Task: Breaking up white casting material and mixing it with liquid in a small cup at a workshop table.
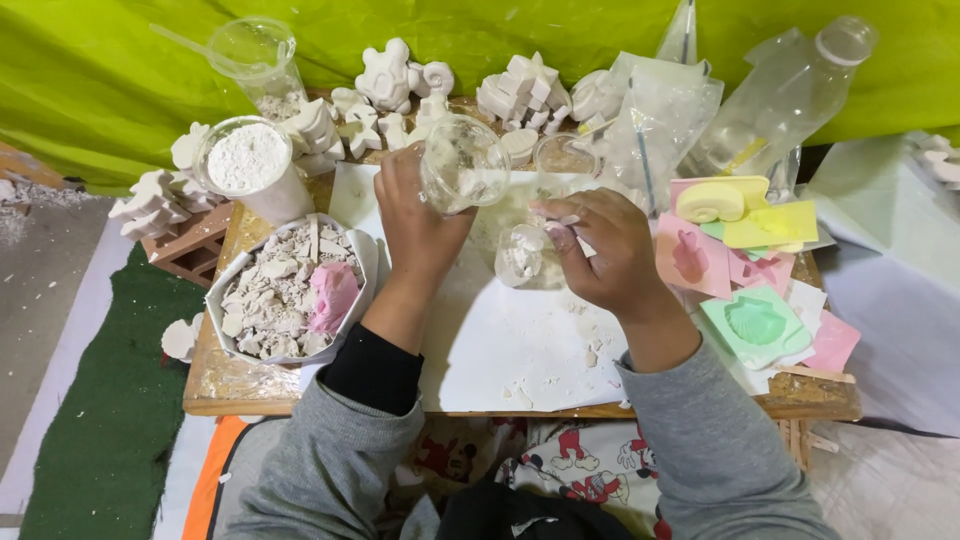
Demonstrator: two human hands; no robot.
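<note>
At the centre of the frame, my left hand (420,225) is gripping a tilted clear plastic cup (463,163) above a small clear mould (522,256), which my right hand (600,245) is pinching steady on the worktop (300,400).

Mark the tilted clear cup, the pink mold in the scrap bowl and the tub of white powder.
clear cup (463,163), head view, on its side wall.
pink mold (333,294), head view, on its middle.
tub of white powder (248,158), head view, on the powder surface.
</note>
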